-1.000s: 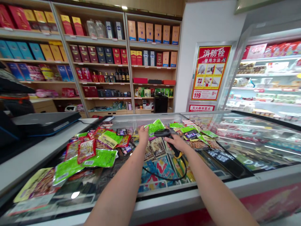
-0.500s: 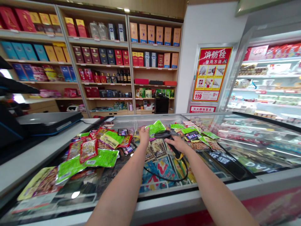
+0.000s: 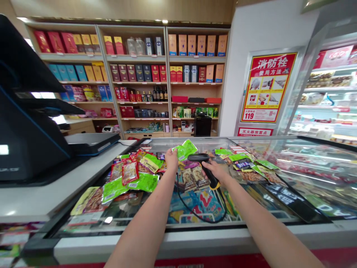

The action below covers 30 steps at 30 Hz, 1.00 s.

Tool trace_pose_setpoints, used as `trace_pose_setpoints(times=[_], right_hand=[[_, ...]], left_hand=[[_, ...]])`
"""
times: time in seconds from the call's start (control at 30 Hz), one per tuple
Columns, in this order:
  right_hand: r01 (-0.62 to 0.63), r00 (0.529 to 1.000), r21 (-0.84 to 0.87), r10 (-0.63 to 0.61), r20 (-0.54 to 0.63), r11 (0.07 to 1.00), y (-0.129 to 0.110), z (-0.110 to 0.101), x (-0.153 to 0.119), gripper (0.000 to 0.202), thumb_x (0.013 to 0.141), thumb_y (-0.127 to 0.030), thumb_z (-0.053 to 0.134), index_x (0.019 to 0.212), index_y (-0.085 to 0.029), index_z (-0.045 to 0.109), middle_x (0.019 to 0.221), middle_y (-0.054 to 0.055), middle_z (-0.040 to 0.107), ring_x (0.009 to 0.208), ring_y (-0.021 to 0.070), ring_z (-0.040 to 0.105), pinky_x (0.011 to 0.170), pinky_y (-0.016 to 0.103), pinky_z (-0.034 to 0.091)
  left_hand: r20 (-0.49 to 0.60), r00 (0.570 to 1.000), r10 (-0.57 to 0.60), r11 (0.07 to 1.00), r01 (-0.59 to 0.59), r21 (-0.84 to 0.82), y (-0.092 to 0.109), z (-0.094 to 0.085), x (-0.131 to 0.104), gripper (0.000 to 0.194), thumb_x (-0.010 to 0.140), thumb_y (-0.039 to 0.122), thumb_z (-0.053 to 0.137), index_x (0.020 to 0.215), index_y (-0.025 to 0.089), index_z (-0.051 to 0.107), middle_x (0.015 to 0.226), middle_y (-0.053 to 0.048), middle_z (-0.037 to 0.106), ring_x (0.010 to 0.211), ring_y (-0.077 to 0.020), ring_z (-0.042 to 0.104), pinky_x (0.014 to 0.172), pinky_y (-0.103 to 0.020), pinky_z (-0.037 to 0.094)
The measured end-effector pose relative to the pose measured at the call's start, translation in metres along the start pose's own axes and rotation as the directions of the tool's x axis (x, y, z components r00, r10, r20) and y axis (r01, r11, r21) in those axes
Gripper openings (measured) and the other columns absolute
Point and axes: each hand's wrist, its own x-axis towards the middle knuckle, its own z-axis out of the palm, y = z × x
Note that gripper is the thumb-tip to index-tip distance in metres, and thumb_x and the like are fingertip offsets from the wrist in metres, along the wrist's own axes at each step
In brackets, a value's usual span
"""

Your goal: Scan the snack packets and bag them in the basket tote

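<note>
My left hand (image 3: 171, 159) pinches the left edge of a bright green snack packet (image 3: 186, 149), held up above the glass lid of a chest freezer (image 3: 195, 235). In my right hand (image 3: 216, 170) is a black barcode scanner (image 3: 208, 169) with a yellow ring at its handle end. Its head points left, just below and beside the green packet. A black cable (image 3: 192, 215) loops from the scanner over the glass. Left of my hands lies a pile of green, red and yellow snack packets (image 3: 130, 173). More packets (image 3: 249, 163) lie to the right.
A checkout machine (image 3: 33, 111) and a flat black scale (image 3: 92, 143) stand on the white counter (image 3: 25, 201) at left. Behind the freezer are shelves (image 3: 139, 83) of boxes and bottles. A red poster (image 3: 269, 87) hangs on the wall, beside a lit refrigerated display (image 3: 331, 96).
The camera view has turned left, bringing more of the checkout machine into sight. The green packet and the scanner stay in my hands, close together; the packet's barcode side now shows more.
</note>
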Motion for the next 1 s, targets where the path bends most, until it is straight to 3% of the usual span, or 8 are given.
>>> trace_pose_setpoints(times=[0.13,0.27,0.43,0.57,0.67,0.77,0.87,1.0], right_hand=[[-0.025,0.998,0.036,0.023,0.059,0.999,-0.010,0.032,0.013,0.038,0.072,-0.052,0.064,0.077,-0.018,0.049,0.051,-0.002,0.056,0.039,0.0107,0.050,0.040,0.021,0.039],[-0.022,0.989,0.041,0.016,0.145,0.999,-0.014,0.076,0.029,0.035,0.074,-0.050,0.063,0.077,-0.017,0.051,0.050,-0.002,0.057,0.038,0.0105,0.051,0.038,0.020,0.038],[0.001,0.960,0.037,-0.011,0.281,0.999,-0.013,0.135,0.043,0.033,0.076,-0.049,0.063,0.078,-0.018,0.049,0.050,-0.003,0.057,0.038,0.0107,0.051,0.037,0.019,0.039],[0.019,0.941,0.017,-0.023,0.338,1.000,-0.013,0.163,0.046,0.030,0.077,-0.045,0.064,0.078,-0.018,0.051,0.049,-0.003,0.056,0.037,0.0107,0.050,0.038,0.021,0.042],[0.007,0.941,-0.016,-0.002,0.340,1.000,-0.015,0.166,0.046,0.030,0.078,-0.044,0.064,0.075,-0.018,0.051,0.049,-0.003,0.056,0.037,0.0103,0.050,0.037,0.020,0.041],[-0.016,0.957,-0.039,0.027,0.287,0.999,-0.014,0.159,0.046,0.030,0.079,-0.044,0.063,0.073,-0.018,0.050,0.047,-0.003,0.055,0.037,0.0104,0.050,0.036,0.019,0.040],[-0.008,0.971,-0.037,0.016,0.237,0.999,-0.011,0.145,0.045,0.030,0.079,-0.044,0.062,0.072,-0.018,0.050,0.047,-0.003,0.055,0.037,0.0108,0.051,0.036,0.019,0.039],[0.010,0.987,-0.018,-0.007,0.159,1.000,-0.006,0.115,0.043,0.030,0.078,-0.045,0.061,0.072,-0.018,0.051,0.048,-0.003,0.056,0.038,0.0110,0.051,0.037,0.020,0.040]], left_hand=[[-0.132,0.986,0.104,0.985,-0.083,0.150,0.023,-0.061,0.013,0.017,0.067,0.031,0.061,0.066,0.016,0.055,0.056,0.005,0.051,0.054,-0.0102,0.047,0.056,-0.022,0.040],[-0.192,0.959,0.209,0.941,-0.144,0.306,0.045,-0.116,0.021,0.018,0.068,0.033,0.061,0.064,0.017,0.055,0.055,0.004,0.051,0.058,-0.0120,0.049,0.058,-0.022,0.041],[-0.220,0.935,0.280,0.881,-0.160,0.445,0.072,-0.164,0.029,0.015,0.069,0.032,0.060,0.066,0.017,0.057,0.058,0.001,0.056,0.063,-0.0158,0.054,0.063,-0.026,0.044],[-0.192,0.939,0.286,0.797,-0.122,0.591,0.089,-0.191,0.032,0.010,0.067,0.024,0.059,0.074,0.018,0.061,0.070,-0.004,0.065,0.075,-0.0210,0.062,0.073,-0.031,0.047],[-0.151,0.940,0.306,0.694,-0.112,0.711,0.095,-0.199,0.031,0.026,0.065,0.016,0.060,0.091,0.018,0.063,0.093,-0.010,0.069,0.092,-0.0259,0.063,0.086,-0.037,0.045],[-0.092,0.942,0.323,0.570,-0.116,0.813,0.095,-0.194,0.029,0.034,0.068,0.018,0.059,0.102,0.019,0.062,0.109,-0.013,0.065,0.105,-0.0298,0.059,0.094,-0.044,0.041],[-0.015,0.929,0.369,0.468,-0.172,0.867,0.090,-0.176,0.024,0.031,0.074,0.023,0.055,0.104,0.018,0.062,0.124,-0.014,0.057,0.119,-0.0299,0.050,0.100,-0.045,0.036],[0.088,0.914,0.395,0.375,-0.248,0.893,0.076,-0.136,0.010,0.033,0.078,0.026,0.051,0.108,0.018,0.061,0.133,-0.015,0.048,0.125,-0.0305,0.043,0.103,-0.049,0.032]])
